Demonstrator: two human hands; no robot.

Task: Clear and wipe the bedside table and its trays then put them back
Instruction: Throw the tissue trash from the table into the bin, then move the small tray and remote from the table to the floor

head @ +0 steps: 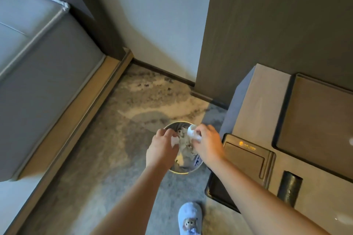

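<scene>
Bedside table (254, 101) fills the right side of the view, its pale top running from the far wall toward the near right corner. Left of the scene stands a grey upholstered bed (38, 74) with a wooden base strip, and patterned carpet (107, 158) lies between the two. On the table's far right rests a large dark tray (321, 116); nearer and further left sits a smaller dark tray (246, 158) with a glowing orange mark at its far edge. Another dark tray edge (215, 191) shows below the table's near left side. A dark cylinder (289, 187) lies on the tabletop just near the smaller tray. On the carpet beside the table's left edge stands a round metal bin (183, 149) holding crumpled paper. Both arms reach over it: the left hand (162, 149) is curled around a white scrap, and the right hand (208, 145) pinches a crumpled white tissue (193, 131) above the bin's far rim. A blue slipper (190, 217) sits near the bottom.
</scene>
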